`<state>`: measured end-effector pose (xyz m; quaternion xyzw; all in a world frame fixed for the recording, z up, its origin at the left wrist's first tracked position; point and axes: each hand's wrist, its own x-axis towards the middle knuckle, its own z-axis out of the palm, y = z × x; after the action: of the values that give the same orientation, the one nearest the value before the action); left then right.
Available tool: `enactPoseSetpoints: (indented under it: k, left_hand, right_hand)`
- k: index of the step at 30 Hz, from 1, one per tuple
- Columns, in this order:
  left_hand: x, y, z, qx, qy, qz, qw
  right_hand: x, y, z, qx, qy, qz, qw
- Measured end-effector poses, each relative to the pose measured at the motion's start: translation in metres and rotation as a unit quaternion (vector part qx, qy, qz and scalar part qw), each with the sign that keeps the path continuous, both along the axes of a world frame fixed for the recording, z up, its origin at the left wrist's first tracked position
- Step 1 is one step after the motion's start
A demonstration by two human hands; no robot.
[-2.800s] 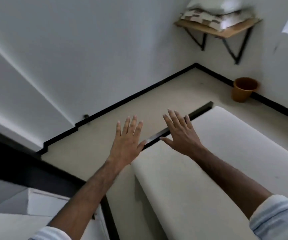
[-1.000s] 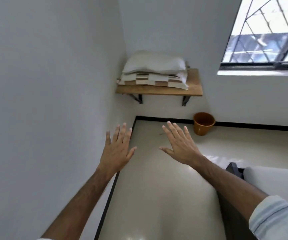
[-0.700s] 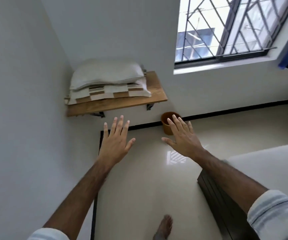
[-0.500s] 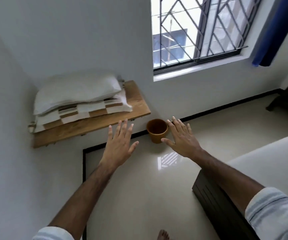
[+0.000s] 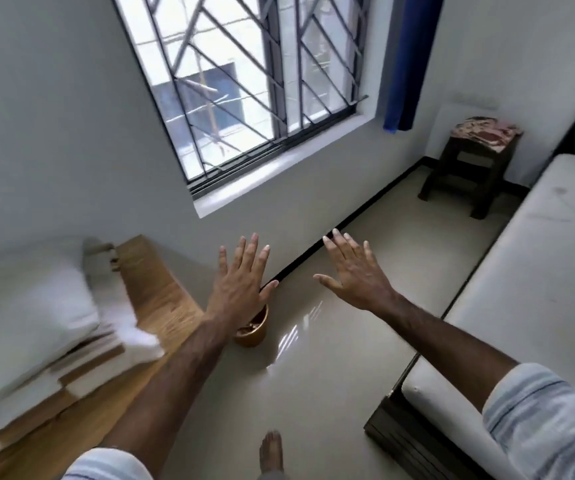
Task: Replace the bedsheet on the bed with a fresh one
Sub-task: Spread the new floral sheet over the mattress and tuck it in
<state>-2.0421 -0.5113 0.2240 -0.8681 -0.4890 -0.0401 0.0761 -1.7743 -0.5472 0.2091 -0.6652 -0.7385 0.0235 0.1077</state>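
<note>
No text, label, brand, number or sign legible anywhere in view.
</note>
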Motion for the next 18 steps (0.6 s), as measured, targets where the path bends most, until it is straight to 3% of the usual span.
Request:
enactPoseSetpoints:
  k: [8,13,18]
  left_hand:
    - [0.099,0.211,0.001,-0.042,0.002,-0.153,0.987]
    - [0.221,0.301,-0.017,-0.043,0.017,-0.264,0.963]
    - [0.357,0.383,-0.026,-0.049,0.026,-0.315,0.948]
  right_hand:
    - [0.083,0.118,-0.001,-0.008,-0.006,-0.179,0.984]
    - [0.168,0.175,-0.015,-0.002,0.004,-0.266,0.964]
    - [0.284,0.233,-0.025,-0.011,0.013,-0.331,0.944]
